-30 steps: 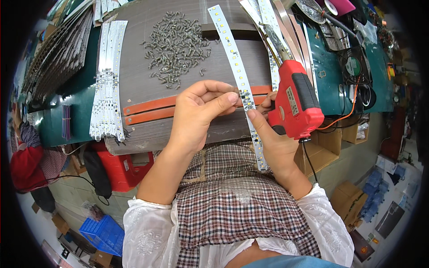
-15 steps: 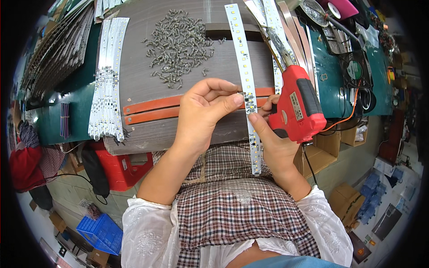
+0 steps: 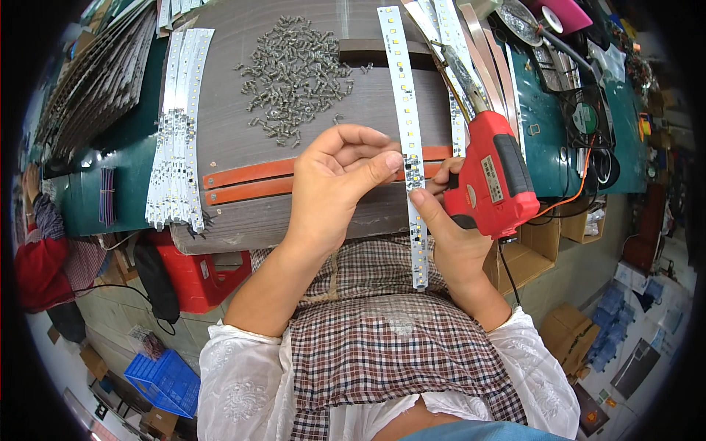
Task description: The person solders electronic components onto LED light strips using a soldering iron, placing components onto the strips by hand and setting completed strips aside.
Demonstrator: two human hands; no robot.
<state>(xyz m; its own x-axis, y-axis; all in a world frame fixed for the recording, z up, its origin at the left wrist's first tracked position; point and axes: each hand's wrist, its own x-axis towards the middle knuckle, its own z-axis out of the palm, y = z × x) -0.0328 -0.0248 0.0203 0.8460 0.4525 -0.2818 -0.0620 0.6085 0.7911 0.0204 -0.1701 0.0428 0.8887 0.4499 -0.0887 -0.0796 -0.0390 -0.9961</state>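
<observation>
A long white LED circuit board strip [image 3: 403, 95] stands nearly lengthwise before me, its lower end over my checked apron. My right hand [image 3: 460, 235] pinches it, thumb on its face, and also carries a red and black soldering gun [image 3: 491, 176]. That gun's tip points up and away, toward other strips; how the fingers wrap its handle is partly hidden. My left hand [image 3: 334, 180] has thumb and fingers pinched together at the strip's left edge, beside its small dark components. Whatever lies between those fingertips is too small or hidden to make out.
A heap of small metal parts [image 3: 294, 77] lies on the dark board [image 3: 243, 147], beyond two orange bars [image 3: 254, 173]. Stacked LED strips [image 3: 176, 132] rest at left. More strips, a small fan [image 3: 585, 114] and cables are at right. Another person's red sleeve [image 3: 44, 272] shows far left.
The strip's far end has swung slightly to the right. The soldering gun has shifted a little downward and right, and its tip has moved slightly. My left hand has stayed almost in place.
</observation>
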